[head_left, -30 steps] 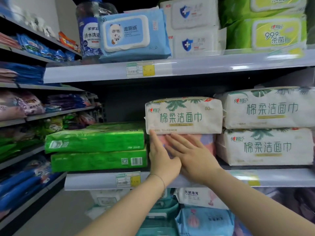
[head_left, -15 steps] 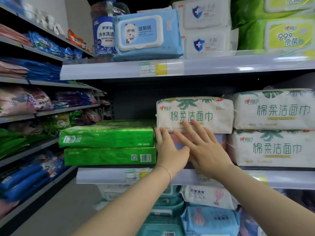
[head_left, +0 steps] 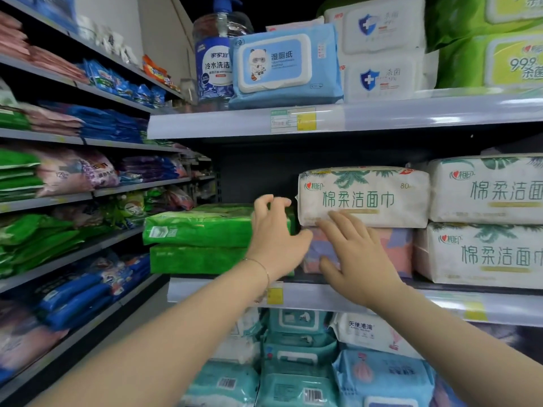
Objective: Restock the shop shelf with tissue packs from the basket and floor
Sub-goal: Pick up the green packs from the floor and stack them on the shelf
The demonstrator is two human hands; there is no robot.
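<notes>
Flat & open, my R hand (head_left: 358,259) presses the front of a pink-and-purple pack (head_left: 395,251) on the middle shelf (head_left: 338,299). Its fingers (head_left: 338,221) are spread straight, tips reaching the btm edge of the white tissue pack (head_left: 364,198) stacked on top. My L hand (head_left: 274,239) sits just beside it, at the R end of the upper green pack (head_left: 199,227). The fingers are curled over that pack's top corner and the thumb points toward the pink-and-purple pack. Whether that hand actually clamps the pack, can't tell. Thin bracelet (head_left: 262,267) on the L wrist.

The upper green pack lies flat on a lower green pack (head_left: 197,259), both to the L of the pink/white stack. To the R, close against the stack, are two more white packs (head_left: 484,254) w/ the same green lettering, one on the other. The shelf above holds a blue wet-wipe pack (head_left: 285,66) next to a clear bottle (head_left: 216,63) w/ a blue label, plus white & lime-green wipe packs further R. Below the middle shelf sit teal packs (head_left: 296,348). A yellow price tag (head_left: 275,295) on the shelf lip is partly behind my L wrist. Side shelving at far L carries green, blue & pink bagged goods, blurred.
</notes>
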